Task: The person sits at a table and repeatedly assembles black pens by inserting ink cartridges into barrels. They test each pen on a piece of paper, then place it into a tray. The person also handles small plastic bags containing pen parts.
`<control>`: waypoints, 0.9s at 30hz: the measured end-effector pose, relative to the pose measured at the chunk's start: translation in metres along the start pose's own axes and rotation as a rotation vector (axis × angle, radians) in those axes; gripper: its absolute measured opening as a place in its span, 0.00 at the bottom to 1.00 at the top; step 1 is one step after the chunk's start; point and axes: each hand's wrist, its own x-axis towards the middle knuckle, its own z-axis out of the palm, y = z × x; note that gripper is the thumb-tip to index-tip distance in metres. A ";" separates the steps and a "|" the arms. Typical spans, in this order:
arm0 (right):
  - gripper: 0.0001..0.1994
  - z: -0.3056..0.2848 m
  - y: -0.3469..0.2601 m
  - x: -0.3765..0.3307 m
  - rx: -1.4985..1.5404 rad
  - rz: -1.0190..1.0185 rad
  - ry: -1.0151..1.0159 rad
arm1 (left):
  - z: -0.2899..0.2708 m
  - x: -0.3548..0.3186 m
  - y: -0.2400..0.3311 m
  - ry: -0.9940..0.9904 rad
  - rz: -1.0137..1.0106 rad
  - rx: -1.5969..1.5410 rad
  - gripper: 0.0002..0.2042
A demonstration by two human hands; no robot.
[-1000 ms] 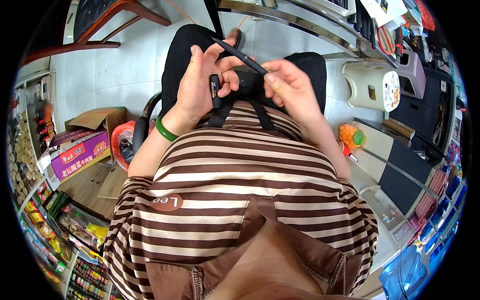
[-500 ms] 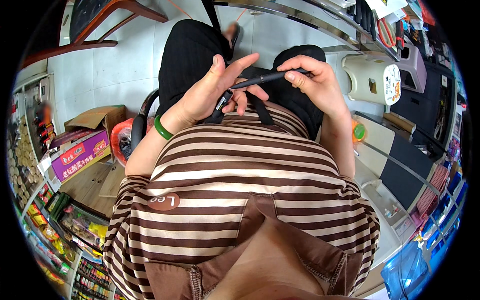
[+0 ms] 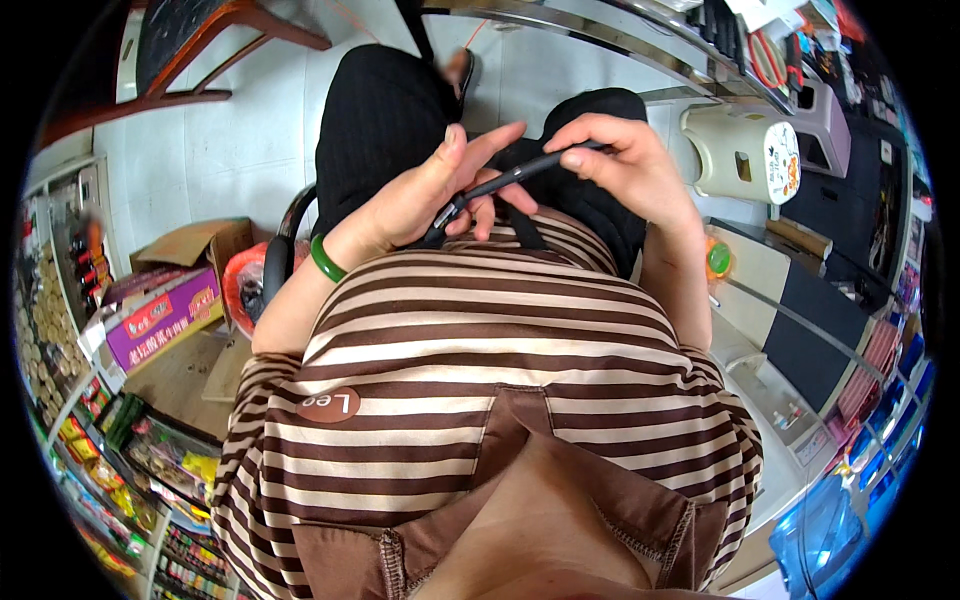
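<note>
In front of my belly, a slim black pen (image 3: 508, 178) slants from upper right to lower left. My right hand (image 3: 628, 165) pinches its upper end between thumb and forefinger. At the pen's lower end is a short black cap (image 3: 447, 214) with a pale mark, in line with the pen. That cap sits against my left hand (image 3: 425, 190), whose lower fingers curl beneath the pen. The thumb and forefinger of this hand stretch away from it. Whether cap and pen are fully joined is too small to tell. A green bangle (image 3: 325, 258) circles my left wrist.
My black-trousered knees are beyond the hands. To the left stand a purple carton (image 3: 165, 318) and a red-lined bin (image 3: 245, 285). A cream stool (image 3: 735, 155) is at the right, below a metal-framed table (image 3: 600, 42). Shelves of packaged goods line both sides.
My right hand has brought the pen down and left, so its lower end now meets the cap at my left hand. Earlier a gap showed between them.
</note>
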 end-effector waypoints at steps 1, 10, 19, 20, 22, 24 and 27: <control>0.05 0.001 0.001 0.002 -0.018 -0.022 -0.006 | 0.001 0.003 0.002 -0.022 -0.013 -0.002 0.45; 0.08 -0.002 -0.002 0.012 -0.167 -0.092 -0.135 | 0.008 0.010 0.006 -0.049 -0.086 0.104 0.39; 0.07 0.005 -0.014 0.030 -0.286 -0.141 -0.291 | 0.015 0.015 -0.002 0.120 -0.173 -0.010 0.35; 0.07 0.010 -0.009 0.032 -0.205 -0.015 -0.387 | 0.008 0.015 -0.004 0.075 -0.182 -0.055 0.33; 0.07 0.025 0.002 0.034 -0.130 0.083 -0.494 | -0.003 0.016 -0.012 0.067 -0.137 -0.169 0.32; 0.08 0.040 0.023 0.027 0.089 0.062 -0.438 | 0.002 0.014 -0.001 0.093 -0.146 -0.205 0.34; 0.08 0.040 0.024 0.018 0.267 0.184 -0.374 | -0.002 0.007 0.003 0.068 -0.169 -0.191 0.35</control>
